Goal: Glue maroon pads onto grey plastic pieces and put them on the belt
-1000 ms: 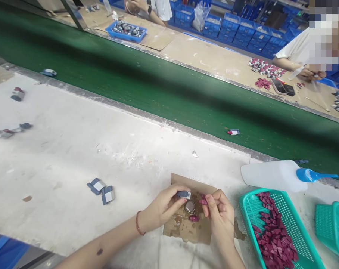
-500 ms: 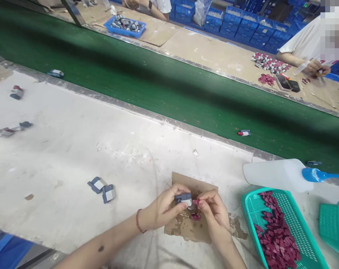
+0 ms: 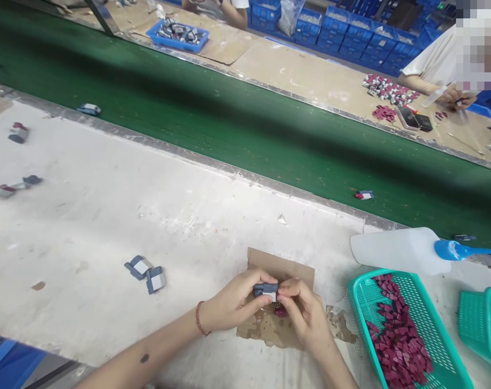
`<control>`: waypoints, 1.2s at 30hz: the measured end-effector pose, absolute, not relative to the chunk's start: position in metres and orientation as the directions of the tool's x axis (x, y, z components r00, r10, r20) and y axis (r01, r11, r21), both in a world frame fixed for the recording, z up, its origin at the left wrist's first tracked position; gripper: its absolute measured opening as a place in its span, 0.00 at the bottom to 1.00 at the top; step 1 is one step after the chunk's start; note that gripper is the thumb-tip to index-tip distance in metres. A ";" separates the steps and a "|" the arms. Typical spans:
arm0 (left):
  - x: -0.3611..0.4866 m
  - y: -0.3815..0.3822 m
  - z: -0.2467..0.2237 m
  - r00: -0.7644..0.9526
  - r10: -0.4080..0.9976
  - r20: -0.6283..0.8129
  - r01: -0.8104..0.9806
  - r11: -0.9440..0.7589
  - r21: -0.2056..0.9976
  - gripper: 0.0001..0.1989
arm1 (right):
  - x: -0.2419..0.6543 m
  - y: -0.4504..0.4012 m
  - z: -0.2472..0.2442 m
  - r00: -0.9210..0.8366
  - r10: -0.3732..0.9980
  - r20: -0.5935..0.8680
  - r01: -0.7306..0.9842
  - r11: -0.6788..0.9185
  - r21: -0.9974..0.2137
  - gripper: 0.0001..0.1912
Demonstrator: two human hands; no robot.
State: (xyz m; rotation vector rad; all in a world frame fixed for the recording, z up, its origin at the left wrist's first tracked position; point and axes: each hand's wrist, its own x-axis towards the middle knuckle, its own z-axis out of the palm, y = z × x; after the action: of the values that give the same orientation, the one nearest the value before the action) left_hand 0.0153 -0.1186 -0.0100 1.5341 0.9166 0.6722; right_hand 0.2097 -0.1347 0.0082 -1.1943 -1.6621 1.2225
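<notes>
Grey-blue plastic, a small block with a white face (image 3: pixel 265 289), is pinched between the thumb and fingers of the left hand (image 3: pixel 233 305), while the right hand (image 3: pixel 304 313) closes in from 3 o'clock, its fingertips pressed against the block's right end. Whether a second piece is held between the right fingers cannot be told. Both hands are held over a stained scrap of cardboard (image 3: pixel 270 332) on the white worktable (image 3: pixel 107 216). A dark red piece (image 3: pixel 280 312) is seen on the cardboard just beneath the fingers. At 9 o'clock from the hands, two more grey-blue blocks (image 3: pixel 146 273) lie side by side. At 3 o'clock, a teal basket (image 3: pixel 361 294) is filled with dark red chips (image 3: pixel 397 335), and at 2 o'clock a white squeeze bottle with a blue nozzle (image 3: pixel 399 251) lies on its side. Beyond the table, at 12 o'clock, a green conveyor belt (image 3: pixel 229 124) carries a single assembled part (image 3: pixel 364 195). Across the belt, at 1 o'clock, another person's hand (image 3: pixel 452 97) is at work.
</notes>
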 end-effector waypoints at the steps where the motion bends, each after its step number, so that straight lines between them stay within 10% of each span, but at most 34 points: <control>1: 0.015 -0.119 -0.011 0.530 0.846 -0.064 0.189 -0.044 0.981 0.11 | 0.209 -0.134 0.008 -0.292 0.955 0.052 0.259 0.132 -0.957 0.10; 11: 0.017 -0.122 -0.003 0.439 0.894 -0.091 0.177 0.013 0.984 0.12 | 0.223 -0.139 0.038 -0.299 0.948 0.105 0.504 0.251 -0.826 0.10; 21: 0.017 -0.028 0.021 0.283 0.895 -0.346 -0.030 0.369 0.929 0.20 | 0.360 -0.169 0.027 0.167 0.979 0.115 0.975 -0.147 -0.164 0.16; 31: 0.009 0.034 0.010 0.157 0.978 -0.137 -0.048 0.146 0.988 0.32 | 0.358 -0.163 0.030 0.299 0.950 0.087 0.903 -0.253 -0.348 0.19; 36: -0.045 -0.007 0.018 0.137 0.988 -0.064 0.351 0.012 0.936 0.20 | 0.328 -0.166 0.046 0.480 0.877 0.023 0.681 -0.356 -0.640 0.24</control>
State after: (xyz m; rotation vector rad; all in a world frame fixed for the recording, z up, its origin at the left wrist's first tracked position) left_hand -0.0454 -0.0074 0.0179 1.5005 1.3666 0.8793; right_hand 0.3276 -0.1664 0.0457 -2.1430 -1.2821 0.4368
